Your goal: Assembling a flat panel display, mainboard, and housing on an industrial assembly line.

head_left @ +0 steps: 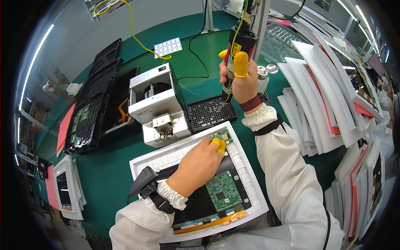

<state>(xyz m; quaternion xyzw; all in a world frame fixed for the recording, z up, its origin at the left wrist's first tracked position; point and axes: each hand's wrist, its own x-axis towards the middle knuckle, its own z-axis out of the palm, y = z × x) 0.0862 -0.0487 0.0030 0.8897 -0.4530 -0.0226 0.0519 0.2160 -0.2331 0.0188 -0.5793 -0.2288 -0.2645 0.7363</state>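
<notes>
My right hand [245, 81], with yellow finger cots, is wrapped round an upright electric screwdriver [243, 39]. The tool hangs above the far side of the work, its lower end beside a black tray of screws [211, 112]. My left hand [200, 166], also in yellow finger cots, has its fingers closed and pressed at a small green circuit board [225, 136]. That board lies at the far right corner of a white-framed panel [253, 183]. A larger green circuit board [223, 191] sits on the panel's dark back, nearer me. My left fingertips partly cover the small board.
A white screw feeder [156, 104] stands beyond the panel. Left of it is an open black case [89, 121] with green boards. White foam sheets [314, 83] with panels are stacked at right. A pump bottle [262, 79] stands behind my right hand. A yellow cable [132, 29] hangs overhead.
</notes>
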